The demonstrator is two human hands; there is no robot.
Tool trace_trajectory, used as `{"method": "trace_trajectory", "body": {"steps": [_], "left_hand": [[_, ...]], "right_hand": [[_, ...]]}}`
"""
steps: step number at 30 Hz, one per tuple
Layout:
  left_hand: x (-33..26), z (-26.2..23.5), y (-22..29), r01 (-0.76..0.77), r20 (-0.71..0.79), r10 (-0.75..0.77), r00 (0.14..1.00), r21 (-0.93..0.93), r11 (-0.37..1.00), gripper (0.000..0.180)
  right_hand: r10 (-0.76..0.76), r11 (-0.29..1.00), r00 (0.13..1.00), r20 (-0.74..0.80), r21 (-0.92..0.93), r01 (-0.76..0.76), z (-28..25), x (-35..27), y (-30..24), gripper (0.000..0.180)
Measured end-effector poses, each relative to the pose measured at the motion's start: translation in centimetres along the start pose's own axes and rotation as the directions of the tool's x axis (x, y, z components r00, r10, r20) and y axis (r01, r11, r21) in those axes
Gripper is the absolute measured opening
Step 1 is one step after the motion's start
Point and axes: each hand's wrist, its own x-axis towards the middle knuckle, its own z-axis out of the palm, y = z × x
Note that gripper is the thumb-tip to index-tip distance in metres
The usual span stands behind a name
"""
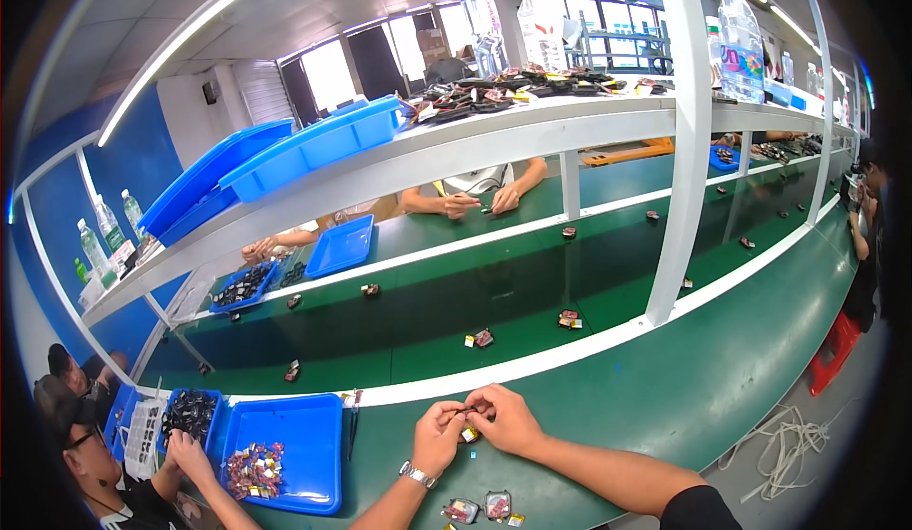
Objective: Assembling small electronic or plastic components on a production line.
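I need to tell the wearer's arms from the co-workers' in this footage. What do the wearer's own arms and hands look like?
Both forearms are bare and come in from the lower edge. The left hand has a silver metal-link wristwatch at the wrist. The right hand wears nothing; a short black sleeve covers that upper arm. No gloves show.

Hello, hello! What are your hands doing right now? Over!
Left hand and right hand both pinching one small part above the green bench. Two finished-looking pieces near the wrists. Blue tray to the left, nothing blocking.
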Motion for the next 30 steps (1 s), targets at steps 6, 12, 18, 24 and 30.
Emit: {"method": "trace_trajectory", "body": {"steps": [6,12,18,24,30], "left_hand": [[0.6,-0.6,0.7,-0.100,-0.076,0.094,0.993,-0.071,0.993,0.027],[0.8,-1.8,0.6,-0.287,-0.251,0.302,0.920,0.094,0.953,0.021],[1.2,-2.0,-0.3,-0.317,-0.295,0.391,0.872,0.269,0.910,0.019],[0.6,-1.5,1.7,-0.372,-0.232,0.493,0.838,0.418,0.829,0.014],[1.1,-1.0,0.9,-0.360,-0.173,0.453,0.875,0.394,0.846,0.012]], "right_hand": [[0.158,0.987,0.984,-0.082,0.008,-0.158,-0.8,3.2,1.6,0.017],[0.233,0.958,0.948,-0.216,-0.119,-0.262,3.3,11.4,3.3,0.021],[0.138,0.932,0.983,-0.124,-0.321,-0.171,6.4,13.7,6.2,0.019],[-0.311,0.750,0.938,-0.156,-0.647,0.141,-2.7,9.4,3.8,0.029],[0.000,0.719,0.963,-0.271,-0.669,-0.188,-4.1,9.6,6.8,0.053]]}}
